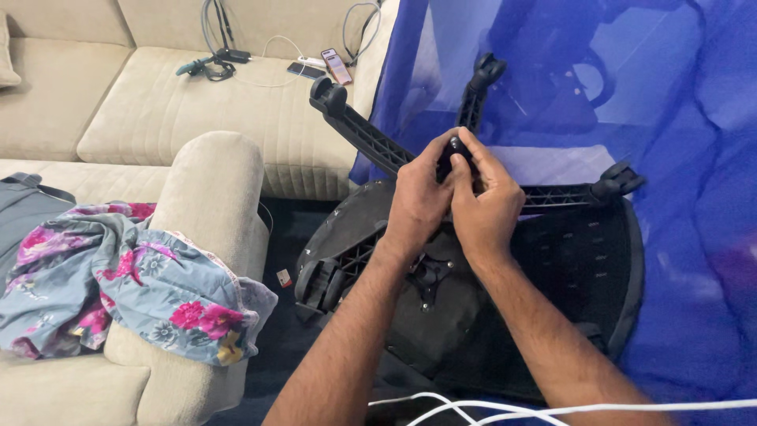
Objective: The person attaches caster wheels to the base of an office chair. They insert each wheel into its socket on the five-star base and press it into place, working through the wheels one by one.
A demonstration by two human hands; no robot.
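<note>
A black star-shaped chair base with ribbed legs lies upturned over a black chair seat on the floor. My left hand and my right hand meet at the centre of the base, both closed around a small black caster part held between the fingertips. One caster wheel is fitted at the near left leg end. The other leg ends show bare sockets.
A beige sofa fills the left, with a floral cloth draped over its arm. Phones and cables lie on the far cushion. Blue plastic sheeting covers the right side. White cords cross the bottom.
</note>
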